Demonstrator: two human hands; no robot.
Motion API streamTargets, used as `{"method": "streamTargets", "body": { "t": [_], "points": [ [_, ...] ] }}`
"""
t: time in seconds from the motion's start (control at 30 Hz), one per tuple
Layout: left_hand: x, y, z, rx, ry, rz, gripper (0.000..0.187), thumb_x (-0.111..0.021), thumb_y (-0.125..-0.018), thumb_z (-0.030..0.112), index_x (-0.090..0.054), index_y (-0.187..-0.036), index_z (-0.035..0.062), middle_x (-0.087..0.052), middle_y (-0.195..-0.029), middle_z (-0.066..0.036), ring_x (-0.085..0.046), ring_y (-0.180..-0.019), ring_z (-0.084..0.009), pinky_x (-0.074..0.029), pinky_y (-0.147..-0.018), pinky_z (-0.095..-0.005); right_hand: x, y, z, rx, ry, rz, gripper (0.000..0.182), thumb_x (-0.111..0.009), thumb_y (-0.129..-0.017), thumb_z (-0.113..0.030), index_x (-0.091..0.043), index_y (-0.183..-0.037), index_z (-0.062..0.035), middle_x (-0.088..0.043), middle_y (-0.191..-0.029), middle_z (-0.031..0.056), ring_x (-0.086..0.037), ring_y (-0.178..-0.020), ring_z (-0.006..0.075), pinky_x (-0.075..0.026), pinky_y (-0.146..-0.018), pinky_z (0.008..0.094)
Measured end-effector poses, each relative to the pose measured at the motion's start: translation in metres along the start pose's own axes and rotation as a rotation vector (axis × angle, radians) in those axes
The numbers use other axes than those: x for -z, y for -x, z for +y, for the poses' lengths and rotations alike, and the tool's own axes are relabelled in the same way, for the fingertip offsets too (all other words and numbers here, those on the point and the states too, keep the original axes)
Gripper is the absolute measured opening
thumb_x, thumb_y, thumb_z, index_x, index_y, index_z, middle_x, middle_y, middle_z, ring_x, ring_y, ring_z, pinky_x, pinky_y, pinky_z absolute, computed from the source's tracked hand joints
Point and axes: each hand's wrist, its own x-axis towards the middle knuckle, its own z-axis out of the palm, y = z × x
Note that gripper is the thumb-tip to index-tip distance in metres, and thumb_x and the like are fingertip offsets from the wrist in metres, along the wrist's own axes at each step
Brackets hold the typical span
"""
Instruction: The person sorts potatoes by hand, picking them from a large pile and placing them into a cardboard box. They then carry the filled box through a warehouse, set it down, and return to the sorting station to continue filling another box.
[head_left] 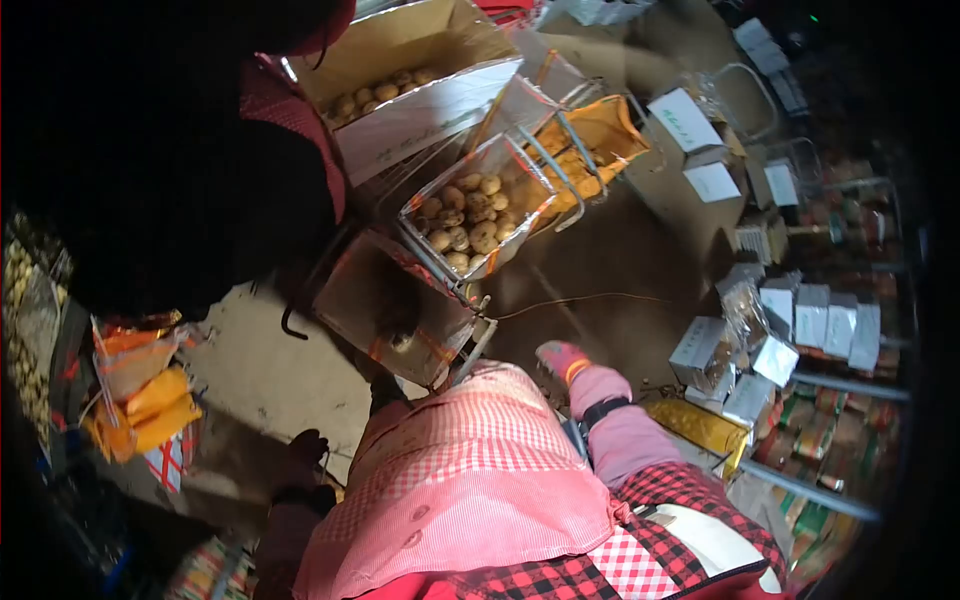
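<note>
My right hand (563, 362), in a reddish glove with an orange band at the wrist, hangs over the brown floor just right of a metal rack's end. Its fingers are partly blurred. My left hand (305, 450), dark-gloved and in shadow, is low at the left beside my apron, its fingers hard to make out. Close in front of me, an open-topped bag (395, 300) hangs on the rack with one potato-like piece (402, 340) low inside. Just beyond it, a clear-lined bag (412, 215) holds several round tan potatoes (470, 215).
A cardboard box (425, 110) with more potatoes stands beyond. An orange bag (590, 150) hangs on the rack. At left lie orange bags (150, 405). White labelled cartons (700, 350) and packed goods line the right. Another person's dark clothing (200, 180) fills the upper left.
</note>
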Motion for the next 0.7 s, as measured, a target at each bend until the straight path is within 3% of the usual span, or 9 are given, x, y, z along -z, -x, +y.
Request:
{"method": "streamTargets", "body": {
  "t": [0.13,0.2,0.23,0.3,0.4,0.5,0.57,0.63,0.7],
  "points": [
    [0.039,0.003,-0.042,-0.209,-0.293,-0.058,0.039,-0.061,-0.083,0.018,-0.054,-0.118,0.0036,-0.063,-0.104,-0.010,-0.059,-0.103,-0.0262,-0.048,-0.088,-0.0366,-0.036,0.089,-0.018,0.055,0.221,-0.110,0.048,-0.054,-0.086,-0.044,-0.061,-0.118,-0.0090,-0.061,-0.119,0.0153,-0.057,-0.112,0.0290,-0.042,-0.097,0.0363],
    [0.037,-0.037,-0.085,-0.225,-0.214,-0.003,0.022,-0.060,-0.078,0.025,-0.062,-0.086,0.0049,-0.063,-0.095,-0.015,-0.059,-0.088,-0.0348,-0.049,-0.077,-0.0454,-0.067,0.107,0.011,-0.043,0.091,-0.036,0.050,-0.052,-0.087,-0.046,-0.059,-0.121,-0.0101,-0.058,-0.123,0.0166,-0.054,-0.115,0.0306,-0.041,-0.099,0.0364],
    [0.043,-0.058,-0.093,-0.249,-0.253,-0.015,0.022,-0.060,-0.078,0.025,-0.062,-0.086,0.0049,-0.063,-0.095,-0.015,-0.059,-0.088,-0.0348,-0.049,-0.077,-0.0454,-0.085,0.114,0.033,-0.133,-0.005,0.029,0.052,-0.051,-0.087,-0.048,-0.057,-0.124,-0.0111,-0.055,-0.127,0.0179,-0.052,-0.118,0.0321,-0.039,-0.100,0.0365],
    [0.066,-0.101,-0.094,-0.033,-0.222,-0.032,0.029,-0.062,-0.074,0.031,-0.063,-0.087,0.0050,-0.062,-0.093,-0.017,-0.059,-0.089,-0.0360,-0.047,-0.076,-0.0486,-0.117,0.122,0.071,-0.213,0.012,0.032,0.054,-0.047,-0.089,-0.050,-0.053,-0.129,-0.0135,-0.044,-0.137,0.0213,-0.044,-0.125,0.0362,-0.035,-0.104,0.0379],
    [0.143,-0.134,0.005,0.050,-0.302,-0.097,0.034,-0.060,-0.075,0.033,-0.064,-0.093,0.0049,-0.063,-0.098,-0.020,-0.060,-0.093,-0.0355,-0.046,-0.080,-0.0468,-0.164,0.130,0.119,-0.347,-0.041,0.087,0.049,-0.045,-0.094,-0.042,-0.048,-0.133,-0.0133,-0.043,-0.137,0.0224,-0.044,-0.124,0.0371,-0.036,-0.103,0.0425],
    [0.200,-0.100,0.138,0.166,0.187,0.093,0.050,-0.061,-0.078,0.048,-0.066,-0.107,0.0065,-0.064,-0.106,-0.018,-0.061,-0.098,-0.0323,-0.045,-0.087,-0.0388,-0.305,0.058,0.237,-0.408,-0.965,0.156,0.079,-0.057,-0.077,-0.061,-0.045,-0.135,-0.0075,-0.046,-0.136,0.0201,-0.044,-0.126,0.0328,-0.034,-0.106,0.0370],
    [0.188,-0.141,0.122,0.049,0.277,0.020,0.053,-0.061,-0.079,0.049,-0.065,-0.108,0.0053,-0.065,-0.107,-0.017,-0.062,-0.098,-0.0292,-0.045,-0.087,-0.0366,-0.244,0.141,0.136,-0.525,-0.700,0.287,0.064,-0.060,-0.082,-0.048,-0.050,-0.129,-0.0052,-0.061,-0.117,0.0197,-0.062,-0.101,0.0309,-0.049,-0.088,0.0388],
    [0.176,-0.161,0.108,-0.057,0.401,-0.075,0.055,-0.062,-0.080,0.050,-0.065,-0.110,0.0041,-0.066,-0.107,-0.015,-0.063,-0.097,-0.0260,-0.045,-0.087,-0.0344,-0.207,0.209,0.069,-0.423,-1.226,0.307,0.029,-0.059,-0.090,-0.024,-0.059,-0.111,-0.0051,-0.068,-0.088,0.0136,-0.066,-0.069,0.0271,-0.052,-0.054,0.0405],
    [0.187,-0.179,0.109,-0.023,0.106,-0.254,0.054,-0.064,-0.082,0.046,-0.064,-0.113,0.0026,-0.067,-0.107,-0.011,-0.062,-0.095,-0.0185,-0.045,-0.086,-0.0316,-0.273,0.198,0.107,-0.444,-1.360,0.344,0.027,-0.057,-0.091,-0.024,-0.060,-0.111,-0.0059,-0.068,-0.085,0.0131,-0.066,-0.067,0.0253,-0.051,-0.054,0.0371]
  ]
}}
